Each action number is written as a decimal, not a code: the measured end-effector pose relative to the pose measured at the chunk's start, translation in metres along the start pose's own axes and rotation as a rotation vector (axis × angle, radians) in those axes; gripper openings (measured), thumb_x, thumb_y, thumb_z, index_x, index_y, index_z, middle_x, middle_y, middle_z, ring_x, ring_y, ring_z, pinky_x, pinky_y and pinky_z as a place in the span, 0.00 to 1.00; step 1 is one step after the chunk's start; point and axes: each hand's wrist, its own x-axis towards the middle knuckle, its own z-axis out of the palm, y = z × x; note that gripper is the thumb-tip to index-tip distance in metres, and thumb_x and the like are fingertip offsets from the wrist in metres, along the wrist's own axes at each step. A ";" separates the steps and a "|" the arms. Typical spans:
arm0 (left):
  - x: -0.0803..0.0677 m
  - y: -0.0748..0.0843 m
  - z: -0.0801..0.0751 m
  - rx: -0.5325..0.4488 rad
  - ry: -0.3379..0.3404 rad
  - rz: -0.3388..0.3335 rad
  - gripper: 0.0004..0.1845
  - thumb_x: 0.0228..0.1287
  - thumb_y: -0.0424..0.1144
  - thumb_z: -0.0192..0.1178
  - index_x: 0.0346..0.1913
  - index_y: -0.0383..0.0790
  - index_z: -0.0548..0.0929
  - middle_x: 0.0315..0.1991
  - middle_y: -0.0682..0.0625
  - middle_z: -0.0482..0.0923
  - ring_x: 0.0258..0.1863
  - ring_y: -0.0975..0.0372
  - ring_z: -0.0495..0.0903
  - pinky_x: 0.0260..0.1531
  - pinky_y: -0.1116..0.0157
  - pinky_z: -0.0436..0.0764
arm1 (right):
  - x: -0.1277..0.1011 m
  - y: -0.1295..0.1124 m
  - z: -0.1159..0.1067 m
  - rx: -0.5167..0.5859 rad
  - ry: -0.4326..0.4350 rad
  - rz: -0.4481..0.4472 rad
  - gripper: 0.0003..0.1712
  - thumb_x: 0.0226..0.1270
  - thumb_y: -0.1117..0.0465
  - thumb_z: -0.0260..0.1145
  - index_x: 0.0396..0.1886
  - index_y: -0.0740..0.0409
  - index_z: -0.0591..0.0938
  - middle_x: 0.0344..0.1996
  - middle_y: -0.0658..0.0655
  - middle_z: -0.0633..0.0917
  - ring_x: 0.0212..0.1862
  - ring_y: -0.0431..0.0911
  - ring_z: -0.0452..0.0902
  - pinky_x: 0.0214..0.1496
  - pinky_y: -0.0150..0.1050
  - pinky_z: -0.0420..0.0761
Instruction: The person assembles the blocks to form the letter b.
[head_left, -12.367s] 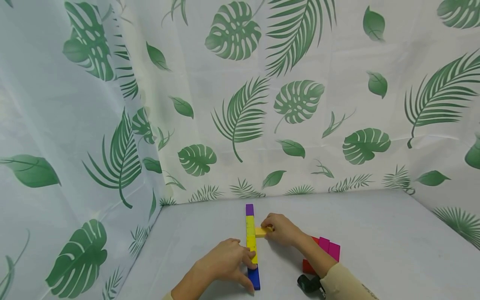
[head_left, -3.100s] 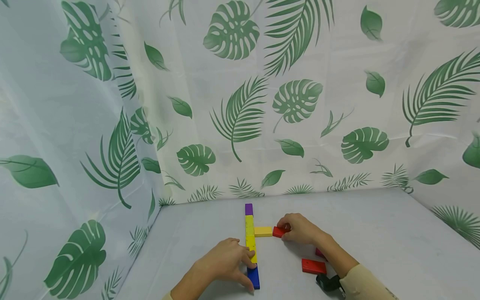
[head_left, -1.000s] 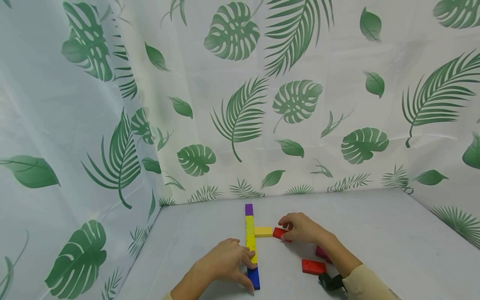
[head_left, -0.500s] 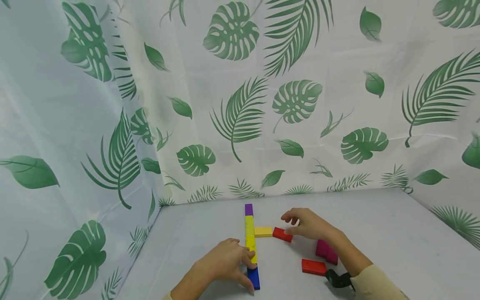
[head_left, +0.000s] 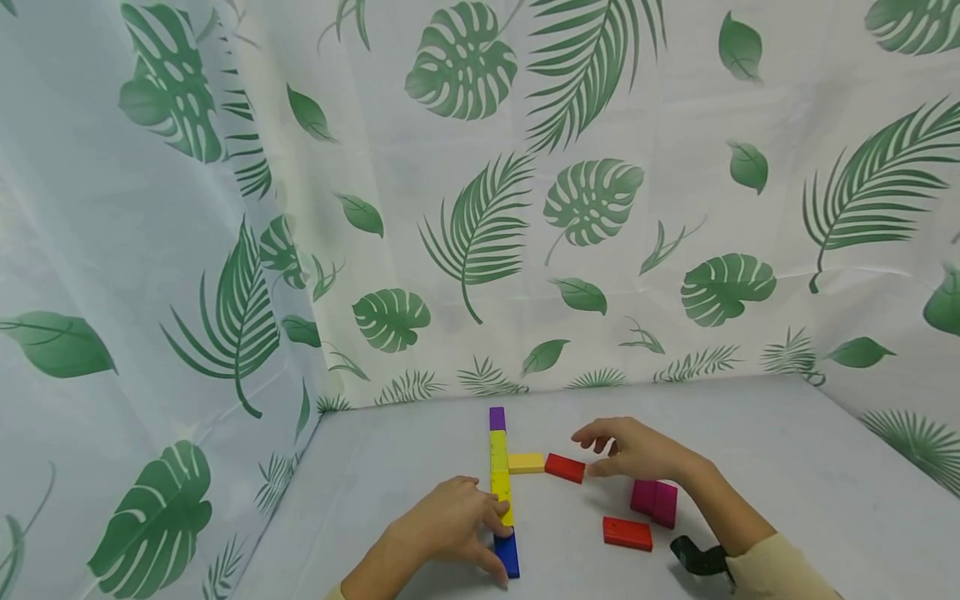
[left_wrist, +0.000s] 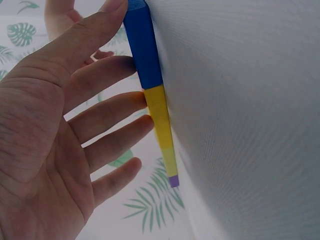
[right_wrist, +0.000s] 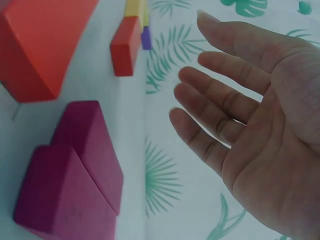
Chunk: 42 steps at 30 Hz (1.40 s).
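Blue block (head_left: pixel 507 557) flat, touching left hand (head_left: pixel 453 525), end-to-end with yellow block (head_left: pixel 501 487) at same fingers. Red block (head_left: pixel 565 468) flat, slightly skewed, just left of right hand (head_left: pixel 637 450).

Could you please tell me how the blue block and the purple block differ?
The blue block lies nearest the person, while the purple block lies at the far end. The blue block looks longer; the purple block looks stubbier. The left hand touches the blue block, but no hand touches the purple block. Both lie on the table, in line with the yellow blocks.
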 end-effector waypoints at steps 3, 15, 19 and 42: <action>0.000 0.000 0.000 0.001 0.001 -0.002 0.28 0.47 0.71 0.75 0.51 0.67 0.91 0.61 0.63 0.84 0.63 0.73 0.80 0.73 0.56 0.74 | -0.003 0.001 -0.005 -0.018 0.005 -0.023 0.26 0.66 0.56 0.76 0.63 0.51 0.83 0.51 0.55 0.86 0.54 0.56 0.80 0.48 0.33 0.83; -0.001 0.000 -0.002 0.007 -0.005 -0.003 0.27 0.47 0.70 0.75 0.52 0.68 0.90 0.61 0.63 0.84 0.64 0.73 0.80 0.73 0.56 0.74 | -0.013 -0.010 -0.017 0.006 -0.067 0.009 0.31 0.60 0.60 0.79 0.65 0.51 0.82 0.51 0.54 0.85 0.54 0.56 0.80 0.52 0.42 0.86; -0.001 0.001 -0.002 0.009 -0.002 0.001 0.27 0.47 0.70 0.75 0.52 0.67 0.91 0.61 0.63 0.84 0.64 0.73 0.80 0.72 0.56 0.74 | -0.015 -0.012 -0.014 0.020 -0.155 0.052 0.36 0.55 0.62 0.81 0.66 0.50 0.82 0.53 0.56 0.85 0.55 0.55 0.79 0.53 0.50 0.86; 0.000 0.000 0.000 0.005 -0.006 -0.002 0.28 0.47 0.71 0.75 0.52 0.68 0.90 0.61 0.63 0.84 0.64 0.73 0.80 0.73 0.55 0.74 | -0.014 -0.013 0.005 0.046 -0.363 0.161 0.35 0.48 0.64 0.84 0.58 0.37 0.86 0.47 0.49 0.85 0.51 0.49 0.78 0.46 0.45 0.88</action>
